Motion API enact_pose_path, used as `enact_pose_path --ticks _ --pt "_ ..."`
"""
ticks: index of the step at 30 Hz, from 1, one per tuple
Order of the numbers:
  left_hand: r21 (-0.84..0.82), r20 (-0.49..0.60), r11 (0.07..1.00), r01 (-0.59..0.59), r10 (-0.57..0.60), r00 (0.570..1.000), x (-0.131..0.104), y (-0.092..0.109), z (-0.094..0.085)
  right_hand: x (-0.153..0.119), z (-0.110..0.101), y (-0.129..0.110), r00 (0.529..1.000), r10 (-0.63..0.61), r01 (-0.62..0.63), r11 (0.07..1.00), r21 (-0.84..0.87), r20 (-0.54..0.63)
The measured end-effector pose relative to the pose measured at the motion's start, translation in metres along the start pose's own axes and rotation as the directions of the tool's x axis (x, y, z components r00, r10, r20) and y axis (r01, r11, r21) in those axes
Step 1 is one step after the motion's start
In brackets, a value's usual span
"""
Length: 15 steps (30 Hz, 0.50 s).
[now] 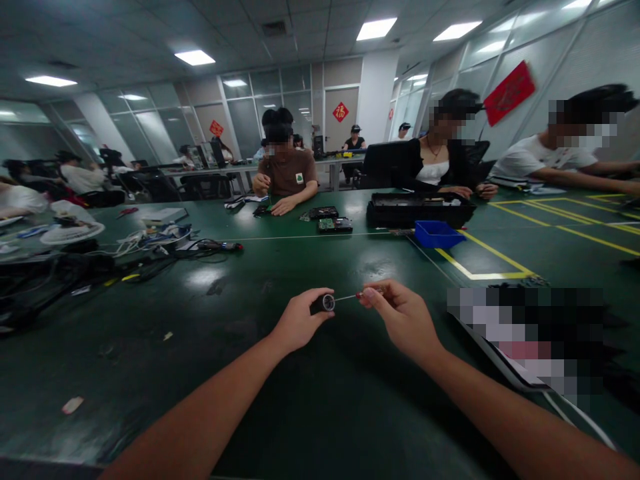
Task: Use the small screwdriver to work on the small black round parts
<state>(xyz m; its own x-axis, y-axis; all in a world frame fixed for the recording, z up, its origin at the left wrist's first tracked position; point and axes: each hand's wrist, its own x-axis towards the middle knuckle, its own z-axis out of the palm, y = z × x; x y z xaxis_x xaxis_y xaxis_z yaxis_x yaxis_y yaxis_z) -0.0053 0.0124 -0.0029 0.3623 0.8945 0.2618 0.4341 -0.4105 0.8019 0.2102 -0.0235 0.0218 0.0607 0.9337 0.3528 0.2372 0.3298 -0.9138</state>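
Observation:
Above the green table, my left hand is closed round a small black cylinder whose round end, with a pale rim, faces me. My right hand pinches the red handle of a screwdriver. The screwdriver's thin metal shaft points left, and its tip reaches the cylinder's round end. Whether the tip sits inside the cylinder or only touches it, I cannot tell. My fingers cover most of the handle and the back part of the cylinder.
Cables and electronic parts crowd the left of the green table. Circuit boards lie ahead, beside a black case and a blue bin. A blurred-out device lies at right. Several people sit around.

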Motion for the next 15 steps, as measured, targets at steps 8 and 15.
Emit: enact_pose_path --ticks 8,15 --pt "-0.006 -0.015 1.000 0.014 -0.015 1.000 -0.0002 0.0023 -0.0025 0.0008 -0.0015 -0.0007 1.000 0.027 -0.028 0.999 0.041 0.016" --pt "-0.007 0.004 0.998 -0.061 0.061 0.998 -0.0015 0.0012 -0.0034 0.0010 -0.0056 -0.0004 0.999 0.043 -0.042 0.986 -0.160 0.003"
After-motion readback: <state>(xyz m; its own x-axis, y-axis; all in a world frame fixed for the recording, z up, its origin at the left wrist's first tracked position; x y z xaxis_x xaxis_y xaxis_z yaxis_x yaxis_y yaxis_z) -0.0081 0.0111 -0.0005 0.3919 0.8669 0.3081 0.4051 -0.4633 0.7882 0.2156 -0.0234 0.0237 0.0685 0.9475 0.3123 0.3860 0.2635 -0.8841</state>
